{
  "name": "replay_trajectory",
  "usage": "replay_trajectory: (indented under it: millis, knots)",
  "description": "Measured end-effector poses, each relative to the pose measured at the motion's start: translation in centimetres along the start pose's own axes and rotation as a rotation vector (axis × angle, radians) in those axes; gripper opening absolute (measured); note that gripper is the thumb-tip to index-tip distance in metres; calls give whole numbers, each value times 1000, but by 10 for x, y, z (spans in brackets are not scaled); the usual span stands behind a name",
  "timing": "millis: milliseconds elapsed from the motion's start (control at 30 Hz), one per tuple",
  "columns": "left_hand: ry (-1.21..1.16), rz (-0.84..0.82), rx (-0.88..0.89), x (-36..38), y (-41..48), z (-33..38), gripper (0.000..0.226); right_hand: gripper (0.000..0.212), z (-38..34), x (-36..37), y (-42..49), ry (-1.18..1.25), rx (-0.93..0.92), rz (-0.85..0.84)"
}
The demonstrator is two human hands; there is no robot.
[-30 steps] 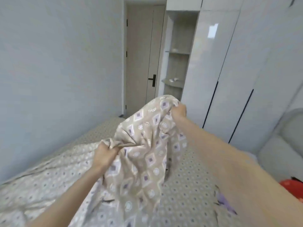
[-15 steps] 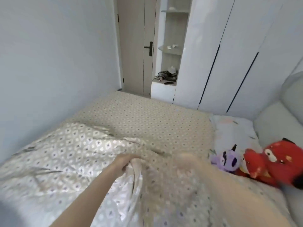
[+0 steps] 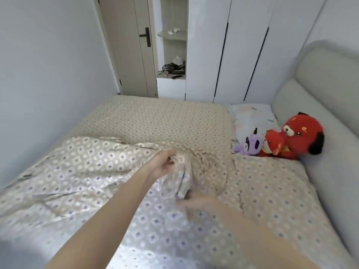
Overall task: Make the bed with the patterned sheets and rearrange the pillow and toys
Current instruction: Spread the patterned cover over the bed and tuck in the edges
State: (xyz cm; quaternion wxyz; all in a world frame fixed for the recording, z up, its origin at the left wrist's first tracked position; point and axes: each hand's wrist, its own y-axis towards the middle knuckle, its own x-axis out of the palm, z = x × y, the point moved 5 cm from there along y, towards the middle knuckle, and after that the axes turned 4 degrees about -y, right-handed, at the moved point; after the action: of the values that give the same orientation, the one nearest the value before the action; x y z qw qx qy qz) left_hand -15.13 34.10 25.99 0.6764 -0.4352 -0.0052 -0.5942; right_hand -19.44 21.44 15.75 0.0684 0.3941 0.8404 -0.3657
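Left hand (image 3: 165, 165) grips a bunched fold of the sheet (image 3: 91, 171) on the bed (image 3: 155, 119). Right hand (image 3: 200, 202) is blurred; its grip cannot be told.

Pale wall (image 3: 48, 55) on left. Beige door (image 3: 126, 45) at far end, closed, black handle (image 3: 147, 36). Open shelf niche (image 3: 179, 20) just right of door, between door and wardrobe. Small white bits (image 3: 173, 31) on upper shelf, too small to identify. Lower ledge: dark tangled clutter (image 3: 170, 69), flat dark phone-like item (image 3: 177, 76), white lump (image 3: 177, 59) behind. Glossy white wardrobe (image 3: 246, 45), dark vertical gaps between its doors.
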Motion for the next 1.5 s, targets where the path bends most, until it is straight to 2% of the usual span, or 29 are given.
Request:
replay_trajectory:
  millis: [100, 200, 267, 300, 400, 533, 633, 733, 900, 967, 1100, 1167, 1267, 1400, 1500]
  knots:
    - [192, -27, 55, 2, -12, 0, 15, 36, -5, -6, -7, 87, -15, 298]
    - [401, -14, 187, -6, -27, 17, 21, 21, 2, -32, -31, 220, 32, 534]
    - [560, 1, 246, -11, -36, 25, 20, 23, 5, -64, -50, 303, 59, 677]
    - [646, 32, 274, -14, -41, 27, 18, 29, 4, -79, -59, 258, 56, 713]
    - [809, 120, 391, -8, -51, 29, 20, 20, -11, -112, -90, 8, -2, 704]
    - [985, 173, 520, 27, -66, 28, 31, 21, -22, -135, -137, -363, -57, 597]
    - [1156, 135, 544, 67, -83, 17, 36, 30, -10, -147, -176, -376, -94, 534]
    - [1330, 50, 499, 108, -101, -9, 42, 35, 17, -163, -225, -497, -32, 679]
    - [1483, -80, 235, 134, -118, -97, 37, 33, 89, -162, -283, -669, 177, 850]
    - [1427, -119, 180, 132, -121, -133, 35, 32, 128, -152, -294, -709, 299, 794]
    - [1387, -113, 56, 112, -124, -180, 36, 37, 196, -124, -298, -499, 416, 577]
    - [1400, -100, -7, 103, -122, -200, 32, 36, 216, -100, -293, -506, 445, 436]
    - [1414, -76, -31, 90, -121, -214, 29, 34, 228, -67, -281, -583, 476, 328]
    - [1431, -15, -74, 73, -121, -224, 30, 34, 241, -37, -276, -659, 500, 233]
    - [1404, -2, -57, 63, -123, -222, 32, 23, 237, -33, -275, -659, 528, 309]
